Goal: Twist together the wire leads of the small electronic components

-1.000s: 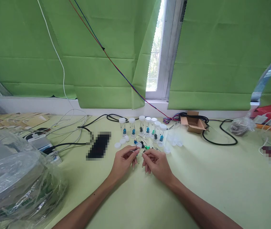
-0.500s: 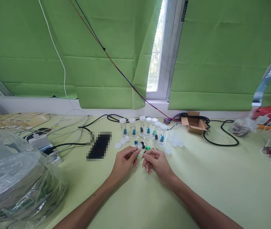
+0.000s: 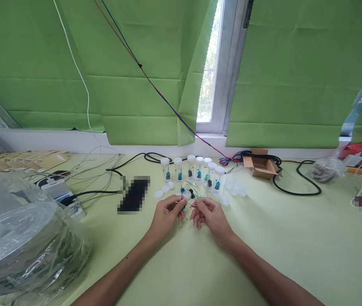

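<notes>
My left hand (image 3: pixel 166 214) is closed in a pinch on a small blue part (image 3: pixel 183 207) with thin metal wires. My right hand (image 3: pixel 209 216) faces it, thumb and forefinger pinched at the end of a thin, pale wire (image 3: pixel 191 205) that spans the gap between the hands. Just beyond the fingertips lie loose blue, black and green pieces, among them a black piece (image 3: pixel 191 193) and a green piece (image 3: pixel 198 196). A round white cap (image 3: pixel 186 194) sits there too. Behind them stand several clear vials (image 3: pixel 180 172) with white caps, holding similar wired parts.
More white caps (image 3: pixel 158 194) lie left of the loose pieces, and clear vials (image 3: pixel 232 185) stand to the right. A small open cardboard box (image 3: pixel 262 170) and black cable (image 3: pixel 298 193) are at the back right. A plastic-wrapped roll (image 3: pixel 24 238) fills the left side, near a dark pixelated object (image 3: pixel 133 194).
My right hand has shifted its fingers slightly, with the forefinger now more bent towards the wire. The left hand keeps its pinch. The whole view has moved a little.
</notes>
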Action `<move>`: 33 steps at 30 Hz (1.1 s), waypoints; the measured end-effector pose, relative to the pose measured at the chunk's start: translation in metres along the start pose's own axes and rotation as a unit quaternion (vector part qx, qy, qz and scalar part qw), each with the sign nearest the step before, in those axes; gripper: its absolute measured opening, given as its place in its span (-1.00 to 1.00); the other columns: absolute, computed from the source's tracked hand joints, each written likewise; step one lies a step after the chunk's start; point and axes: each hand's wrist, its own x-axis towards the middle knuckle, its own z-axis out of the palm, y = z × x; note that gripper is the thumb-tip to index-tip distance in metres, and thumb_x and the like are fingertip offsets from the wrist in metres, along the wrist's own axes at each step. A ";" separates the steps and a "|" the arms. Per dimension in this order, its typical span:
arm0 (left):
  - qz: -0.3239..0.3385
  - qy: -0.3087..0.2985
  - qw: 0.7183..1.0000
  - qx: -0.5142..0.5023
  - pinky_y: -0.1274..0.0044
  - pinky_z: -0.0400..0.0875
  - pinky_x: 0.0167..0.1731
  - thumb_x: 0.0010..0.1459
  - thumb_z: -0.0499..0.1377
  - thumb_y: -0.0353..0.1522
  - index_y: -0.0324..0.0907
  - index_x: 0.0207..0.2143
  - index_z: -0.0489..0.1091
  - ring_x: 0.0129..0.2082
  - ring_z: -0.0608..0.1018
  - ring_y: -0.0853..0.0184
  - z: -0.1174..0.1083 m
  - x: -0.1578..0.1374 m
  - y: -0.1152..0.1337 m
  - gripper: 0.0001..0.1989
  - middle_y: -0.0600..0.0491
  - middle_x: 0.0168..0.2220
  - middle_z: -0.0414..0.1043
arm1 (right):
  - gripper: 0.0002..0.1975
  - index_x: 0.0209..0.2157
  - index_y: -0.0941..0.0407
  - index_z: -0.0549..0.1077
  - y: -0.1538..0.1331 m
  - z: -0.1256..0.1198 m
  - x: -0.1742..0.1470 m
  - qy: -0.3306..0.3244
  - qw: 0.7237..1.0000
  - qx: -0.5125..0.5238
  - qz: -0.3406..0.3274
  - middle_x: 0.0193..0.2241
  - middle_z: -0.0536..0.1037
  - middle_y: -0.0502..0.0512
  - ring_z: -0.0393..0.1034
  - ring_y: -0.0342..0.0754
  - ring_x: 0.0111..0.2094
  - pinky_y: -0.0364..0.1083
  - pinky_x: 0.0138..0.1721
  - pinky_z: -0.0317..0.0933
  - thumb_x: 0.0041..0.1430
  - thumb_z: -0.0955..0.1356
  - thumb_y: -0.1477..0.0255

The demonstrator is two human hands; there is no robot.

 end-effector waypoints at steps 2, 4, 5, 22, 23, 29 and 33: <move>-0.006 0.006 1.000 -0.007 0.60 0.28 -0.67 0.11 0.21 -0.20 -0.24 -0.47 0.45 -0.68 0.38 0.45 -0.002 0.001 -0.002 -0.73 0.12 -0.59 0.35 | -0.61 -0.39 0.16 0.38 -0.001 -0.001 -0.001 0.006 0.998 -0.038 -0.048 -0.58 0.51 0.01 0.35 -0.18 -0.69 -0.20 -0.68 0.19 0.08 0.38 0.08; -0.013 0.012 1.000 -0.014 0.60 0.29 -0.67 0.11 0.22 -0.20 -0.24 -0.45 0.45 -0.69 0.38 0.45 -0.003 0.001 -0.003 -0.73 0.11 -0.59 0.37 | -0.68 -0.33 0.14 0.41 -0.002 -0.001 -0.003 0.007 0.991 -0.087 -0.099 -0.51 0.52 0.03 0.38 -0.16 -0.63 -0.18 -0.62 0.24 0.12 0.38 0.15; -0.016 0.016 1.000 -0.015 0.60 0.29 -0.67 0.10 0.22 -0.20 -0.25 -0.45 0.45 -0.69 0.38 0.45 -0.003 0.002 -0.004 -0.73 0.10 -0.59 0.37 | -0.72 -0.29 0.13 0.42 -0.002 -0.002 -0.005 0.007 0.986 -0.116 -0.123 -0.48 0.51 0.03 0.39 -0.15 -0.59 -0.17 -0.59 0.26 0.14 0.38 0.19; -0.040 0.004 0.999 -0.008 0.58 0.29 -0.65 0.10 0.21 -0.16 -0.23 -0.43 0.46 -0.71 0.37 0.44 -0.001 0.000 -0.005 -0.71 0.13 -0.62 0.38 | -0.77 -0.38 0.08 0.49 -0.003 -0.007 -0.009 0.010 0.900 -0.350 -0.259 -0.52 0.47 0.02 0.34 -0.11 -0.52 -0.12 -0.44 0.23 0.29 0.26 0.35; -0.038 0.002 0.999 -0.008 0.58 0.29 -0.64 0.11 0.21 -0.16 -0.23 -0.42 0.46 -0.71 0.38 0.44 -0.001 0.000 -0.004 -0.71 0.13 -0.62 0.39 | -0.76 -0.39 0.08 0.49 -0.003 -0.006 -0.009 0.009 0.909 -0.337 -0.246 -0.53 0.47 0.02 0.34 -0.12 -0.54 -0.13 -0.46 0.23 0.29 0.26 0.33; -0.024 0.004 1.000 -0.011 0.59 0.31 -0.65 0.10 0.21 -0.16 -0.23 -0.45 0.45 -0.69 0.40 0.44 0.000 0.000 -0.004 -0.71 0.13 -0.60 0.37 | -0.73 -0.41 0.12 0.43 -0.003 0.000 -0.008 -0.001 0.975 -0.167 -0.147 -0.52 0.48 0.02 0.35 -0.15 -0.61 -0.15 -0.59 0.25 0.21 0.32 0.21; -0.022 0.003 1.000 -0.014 0.59 0.32 -0.67 0.10 0.21 -0.17 -0.23 -0.43 0.46 -0.67 0.41 0.42 0.001 0.000 -0.007 -0.71 0.11 -0.58 0.36 | -0.66 -0.45 0.14 0.41 -0.004 0.001 -0.005 -0.004 0.995 -0.056 -0.084 -0.54 0.50 0.03 0.35 -0.16 -0.64 -0.16 -0.63 0.24 0.09 0.39 0.13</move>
